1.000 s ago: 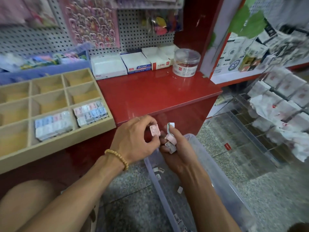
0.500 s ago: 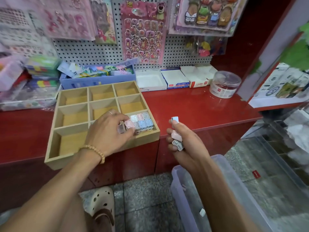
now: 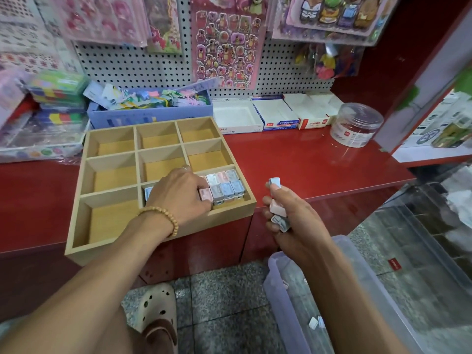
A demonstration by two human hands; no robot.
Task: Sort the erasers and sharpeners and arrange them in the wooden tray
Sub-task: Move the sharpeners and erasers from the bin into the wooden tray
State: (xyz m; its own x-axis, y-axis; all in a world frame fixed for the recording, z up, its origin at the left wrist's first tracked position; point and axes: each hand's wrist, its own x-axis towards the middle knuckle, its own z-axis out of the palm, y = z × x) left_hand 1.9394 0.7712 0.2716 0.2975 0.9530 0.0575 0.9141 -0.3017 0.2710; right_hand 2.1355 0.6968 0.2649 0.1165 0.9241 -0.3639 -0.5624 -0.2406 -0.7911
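- L hand point(image 3: 178, 195) over wooden tray point(image 3: 163, 247), fingertips pinching pink sharpener point(image 3: 205, 194) beside packed rows point(image 3: 226, 186).
- R hand point(image 3: 293, 226) right of tray, fingers curled round three sharpeners point(image 3: 278, 208).

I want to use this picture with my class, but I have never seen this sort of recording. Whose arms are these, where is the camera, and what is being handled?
No machine here: a person wears a camera on the head, looking down at their own hands. On the red counter sits a wooden tray with nine compartments. The left hand sets a pink piece beside the small pastel pieces in the near-right compartment. The right hand grips several more pieces. A clear plastic bin stands on the floor below.
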